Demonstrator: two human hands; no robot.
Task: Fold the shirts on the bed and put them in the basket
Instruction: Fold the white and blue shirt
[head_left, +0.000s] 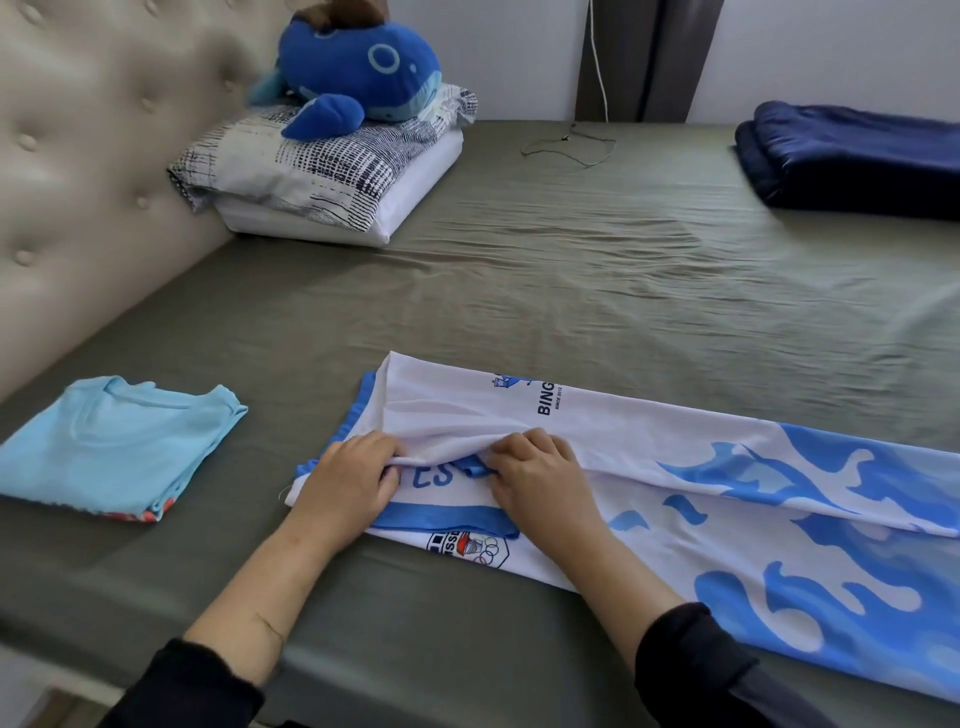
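Note:
A white shirt with blue wave print (675, 499) lies lengthwise along the near edge of the bed, its far side folded over toward the middle. My left hand (345, 480) and my right hand (540, 475) sit side by side near its collar end, each pinching the folded fabric edge. A folded light blue shirt (111, 447) lies flat to the left, with a red patterned edge showing beneath it. No basket is in view.
The bed has a grey-green sheet (571, 270) and a padded beige headboard (78, 171) at the left. A blue plush whale (358, 73) sits on stacked pillows (322, 171). A folded navy blanket (852, 156) lies at the far right. A thin cable (571, 143) trails near the wall.

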